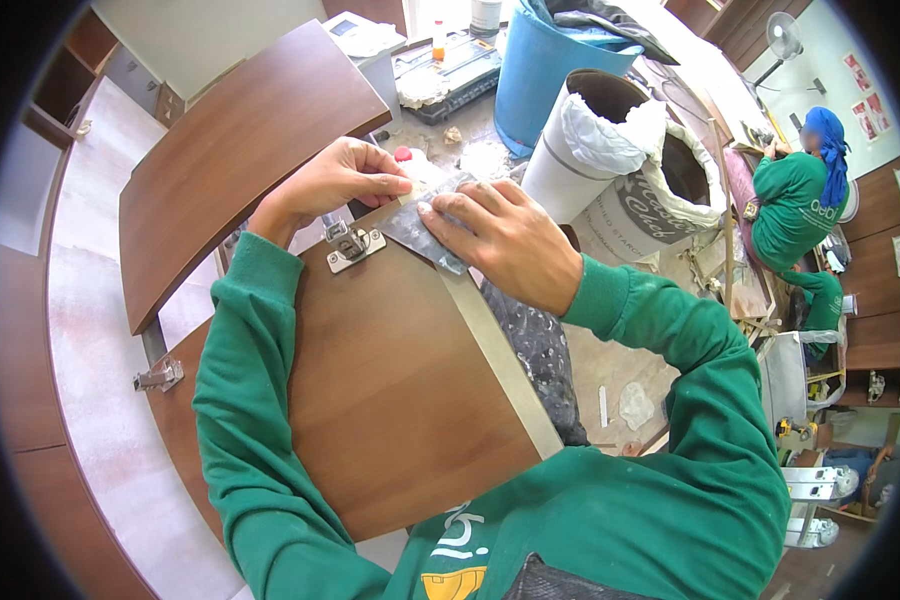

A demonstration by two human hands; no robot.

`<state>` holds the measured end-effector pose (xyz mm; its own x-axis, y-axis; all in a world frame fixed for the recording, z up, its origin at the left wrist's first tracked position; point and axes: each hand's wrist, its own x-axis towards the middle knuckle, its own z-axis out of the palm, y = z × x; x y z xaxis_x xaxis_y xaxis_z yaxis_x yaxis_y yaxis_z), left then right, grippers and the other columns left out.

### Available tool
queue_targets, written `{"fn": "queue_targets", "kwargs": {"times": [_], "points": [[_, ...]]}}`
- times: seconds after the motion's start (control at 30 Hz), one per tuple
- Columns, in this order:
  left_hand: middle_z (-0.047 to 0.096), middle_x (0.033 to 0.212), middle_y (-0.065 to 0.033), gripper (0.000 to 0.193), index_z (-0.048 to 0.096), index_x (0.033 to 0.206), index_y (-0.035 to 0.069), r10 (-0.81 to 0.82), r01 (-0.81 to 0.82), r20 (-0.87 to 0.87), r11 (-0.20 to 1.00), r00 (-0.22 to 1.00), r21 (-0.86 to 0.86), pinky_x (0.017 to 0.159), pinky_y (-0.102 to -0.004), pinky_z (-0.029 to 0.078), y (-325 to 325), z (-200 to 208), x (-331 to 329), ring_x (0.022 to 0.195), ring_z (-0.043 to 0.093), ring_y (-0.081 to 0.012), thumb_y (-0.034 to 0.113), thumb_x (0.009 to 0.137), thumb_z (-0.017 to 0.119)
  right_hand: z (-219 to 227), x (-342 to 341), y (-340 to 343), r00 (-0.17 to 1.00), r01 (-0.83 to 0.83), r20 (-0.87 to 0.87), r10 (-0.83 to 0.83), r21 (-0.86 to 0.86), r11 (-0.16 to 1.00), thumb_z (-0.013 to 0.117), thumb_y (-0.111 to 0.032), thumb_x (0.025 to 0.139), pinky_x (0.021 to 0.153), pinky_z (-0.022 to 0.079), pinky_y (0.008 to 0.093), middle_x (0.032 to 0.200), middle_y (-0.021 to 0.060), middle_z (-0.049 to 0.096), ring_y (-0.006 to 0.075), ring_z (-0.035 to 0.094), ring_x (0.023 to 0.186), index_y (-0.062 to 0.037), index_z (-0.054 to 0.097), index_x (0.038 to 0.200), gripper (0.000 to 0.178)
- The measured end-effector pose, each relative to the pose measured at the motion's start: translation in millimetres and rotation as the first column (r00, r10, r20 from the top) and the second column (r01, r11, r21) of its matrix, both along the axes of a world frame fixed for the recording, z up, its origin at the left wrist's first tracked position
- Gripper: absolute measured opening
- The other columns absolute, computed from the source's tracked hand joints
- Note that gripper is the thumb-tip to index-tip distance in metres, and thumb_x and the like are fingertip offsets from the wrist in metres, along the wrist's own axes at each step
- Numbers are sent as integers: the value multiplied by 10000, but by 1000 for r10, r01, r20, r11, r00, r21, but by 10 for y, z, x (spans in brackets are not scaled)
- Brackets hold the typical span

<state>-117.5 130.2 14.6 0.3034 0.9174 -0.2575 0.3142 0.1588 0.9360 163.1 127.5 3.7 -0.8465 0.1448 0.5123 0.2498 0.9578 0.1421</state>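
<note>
A brown wood-look cabinet panel (410, 390) lies in front of me, with a pale strip along its right edge. Near its far end sits a metal hinge (355, 246), just below my hands. My right hand (510, 235) grips a greyish clear plastic bag (417, 236), its fingers bent over the top of it. My left hand (345, 182) is closed in a pinch at the bag's far left corner; whatever lies between those fingertips is too small to name. Just beyond them shows a red cap (402, 154).
Another brown panel (255, 165) rises at the left, beside a second hinge (160, 375). A blue bin (545, 95), a white bucket (560, 180) and a lined drum (635, 215) stand ahead right. A co-worker in green (795, 200) sits at far right.
</note>
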Motion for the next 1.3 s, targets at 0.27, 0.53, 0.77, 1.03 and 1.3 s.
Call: {"fn": "queue_targets", "kwargs": {"times": [0.27, 0.53, 0.77, 1.03, 1.3], "points": [[710, 841, 4, 229, 763, 999, -1, 35, -36, 34, 999, 999, 5, 674, -206, 518, -72, 17, 18, 731, 620, -50, 218, 937, 786, 86, -67, -68, 999, 34, 38, -32, -68, 997, 652, -169, 823, 883, 500, 361, 1124, 69, 614, 226, 602, 1098, 12, 681, 1211, 429], [720, 840, 0, 216, 774, 1017, 15, 73, -73, -13, 997, 997, -6, 673, -207, 521, -110, 83, 24, 728, 629, -45, 223, 966, 746, 113, -134, -93, 995, 61, 90, -50, -123, 990, 664, -167, 784, 887, 497, 365, 1204, 89, 625, 228, 602, 1107, 29, 691, 1171, 435], [707, 835, -1, 228, 760, 1008, -1, 35, -35, 39, 999, 999, 2, 669, -198, 509, -89, 25, 40, 728, 612, -39, 222, 962, 756, 111, -134, -83, 993, 82, 95, -71, -117, 990, 667, -173, 783, 890, 486, 366, 1201, 82, 633, 222, 601, 1121, 37, 701, 1178, 449], [688, 830, 14, 217, 740, 979, -3, 54, -54, 51, 999, 997, -6, 678, -189, 507, -98, 26, 60, 739, 597, -25, 210, 958, 768, 91, -144, -87, 994, 78, 85, -69, -106, 991, 668, -182, 783, 885, 482, 364, 1200, 88, 635, 226, 601, 1123, 42, 709, 1169, 448], [691, 850, 12, 218, 730, 978, 1, 41, -41, 67, 999, 997, 3, 692, -186, 510, -96, -14, 26, 755, 599, -22, 216, 968, 760, 85, -155, -84, 994, 71, 95, -61, -115, 991, 667, -178, 781, 886, 480, 370, 1204, 88, 643, 223, 606, 1131, 34, 721, 1141, 421]]}}
